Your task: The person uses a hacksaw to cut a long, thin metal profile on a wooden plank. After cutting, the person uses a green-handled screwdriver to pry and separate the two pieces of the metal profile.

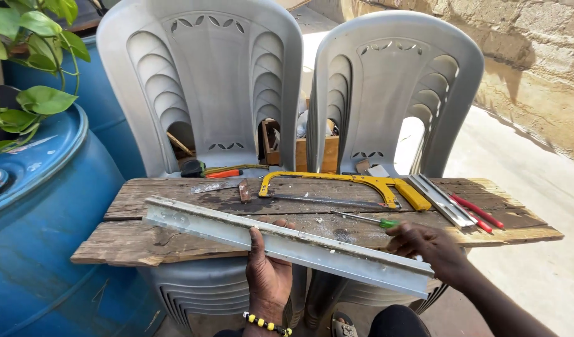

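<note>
A long grey metal channel strip [224, 228] lies slanted across the near edge of a worn wooden board [174, 243]. My left hand [267, 274], with a beaded bracelet at the wrist, grips the strip from below near its middle. My right hand [427, 244] rests on the strip's right end and holds a green-handled screwdriver [369, 219], whose shaft points left over the board.
A yellow hacksaw [349, 187], more metal strips [441, 200], red-handled tools [480, 212], a knife blade [215, 185] and an orange-handled tool [221, 173] lie on the board. Two grey plastic chairs [199, 81] support it. Blue barrels [43, 212] and a plant [31, 56] stand left.
</note>
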